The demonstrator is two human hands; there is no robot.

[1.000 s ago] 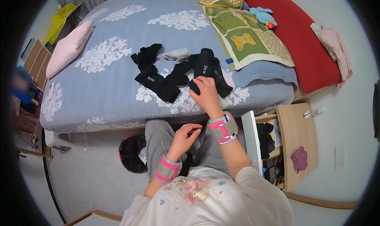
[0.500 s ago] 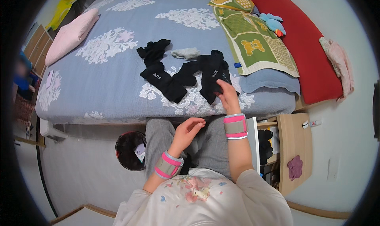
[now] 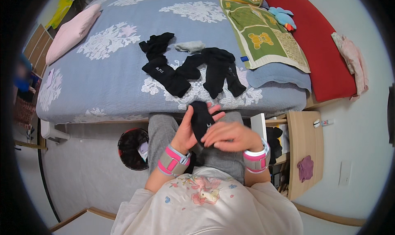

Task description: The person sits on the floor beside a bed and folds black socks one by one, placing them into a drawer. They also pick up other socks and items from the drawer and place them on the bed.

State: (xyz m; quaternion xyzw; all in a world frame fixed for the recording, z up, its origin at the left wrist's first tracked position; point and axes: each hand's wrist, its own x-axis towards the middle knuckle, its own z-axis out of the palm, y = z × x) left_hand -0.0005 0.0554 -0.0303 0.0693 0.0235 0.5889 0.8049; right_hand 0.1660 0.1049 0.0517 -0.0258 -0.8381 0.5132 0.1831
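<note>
Blue flowered bedspread [image 3: 113, 81] spans twelve o'clock. We have black sock [image 3: 200, 116] at centre: our left hand [image 3: 186, 133] palm up beneath it, fingers spread; our right hand [image 3: 233, 135], blurred, over sock's six-o'clock end; we cannot tell if it grips. Pale lettering [image 3: 208, 125] on held sock, partly covered. Lettered dark socks [image 3: 175, 83], grey sock [image 3: 190, 46] lie toward twelve.
</note>
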